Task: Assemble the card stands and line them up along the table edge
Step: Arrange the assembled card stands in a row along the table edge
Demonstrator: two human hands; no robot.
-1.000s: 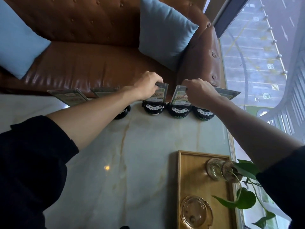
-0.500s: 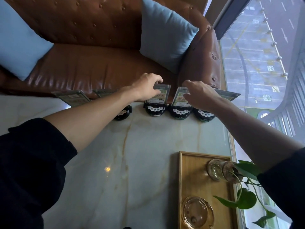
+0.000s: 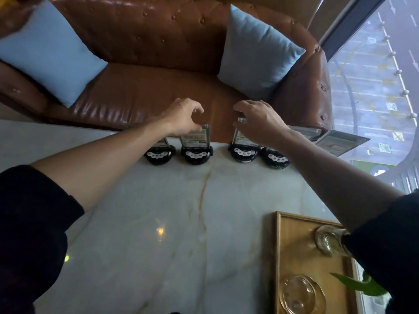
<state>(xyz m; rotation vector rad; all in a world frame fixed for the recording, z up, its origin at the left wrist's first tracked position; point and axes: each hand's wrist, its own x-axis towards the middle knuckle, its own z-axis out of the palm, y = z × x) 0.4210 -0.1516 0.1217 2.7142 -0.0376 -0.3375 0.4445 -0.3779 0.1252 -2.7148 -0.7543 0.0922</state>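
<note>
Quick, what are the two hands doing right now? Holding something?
Left hand: fingers pinching the top of a card in its black stand.
Right hand: fingers curled over another card; grip cannot be told.

Four black card stands (image 3: pixel 196 154) upright in row along far table edge (image 3: pixel 68 130); gap between middle two.

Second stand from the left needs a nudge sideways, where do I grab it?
Pinch the upright card of that stand by its side edges near the top, coming from above. The left hand is there already; the low rounded black base offers little to pinch.
</note>
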